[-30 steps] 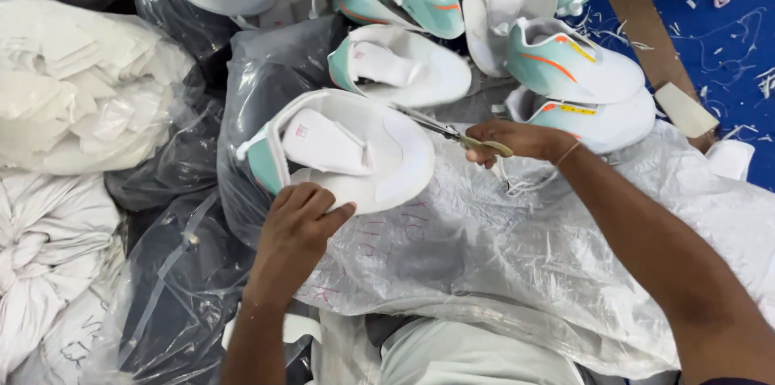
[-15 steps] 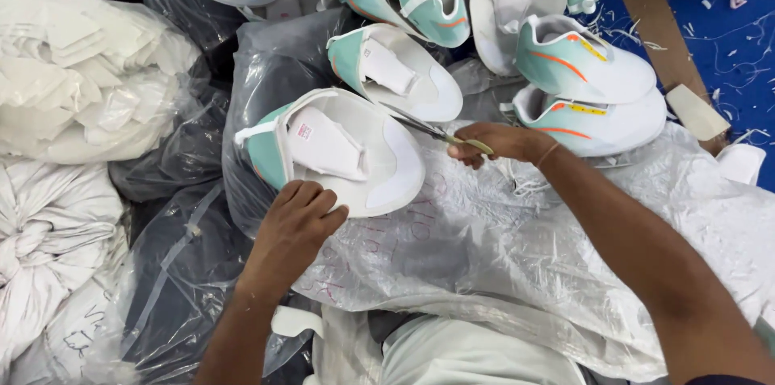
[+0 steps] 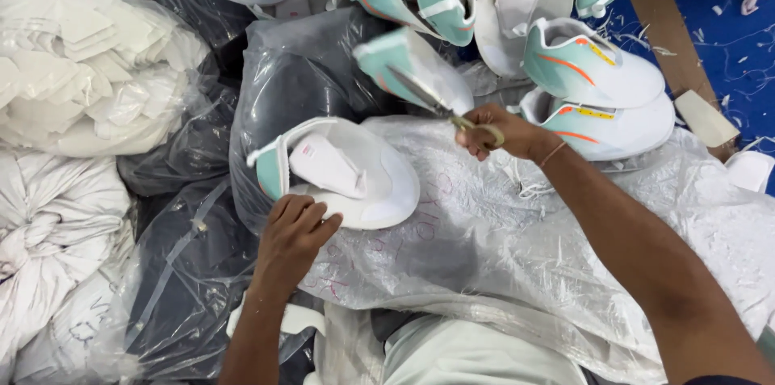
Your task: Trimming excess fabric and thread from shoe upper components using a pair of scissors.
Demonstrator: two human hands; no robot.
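A white and mint-green shoe upper (image 3: 343,171) lies on a clear plastic sack (image 3: 517,248) in front of me. My left hand (image 3: 292,232) rests on its near edge, fingers curled against the white toe part. My right hand (image 3: 500,135) is closed around small scissors (image 3: 432,98) with yellow handles, the blades pointing up and left over another shoe upper (image 3: 412,66).
More mint, white and orange shoe uppers (image 3: 597,82) are piled at the back right. Clear bags of white cut pieces (image 3: 89,78) and dark bagged material (image 3: 186,272) lie at the left. A blue floor (image 3: 735,54) with thread scraps shows at the far right.
The white shoe upper has come nearer and lower on the sack, with my left hand following it. My right hand has lifted the scissors slightly, blades now raised over the upper behind.
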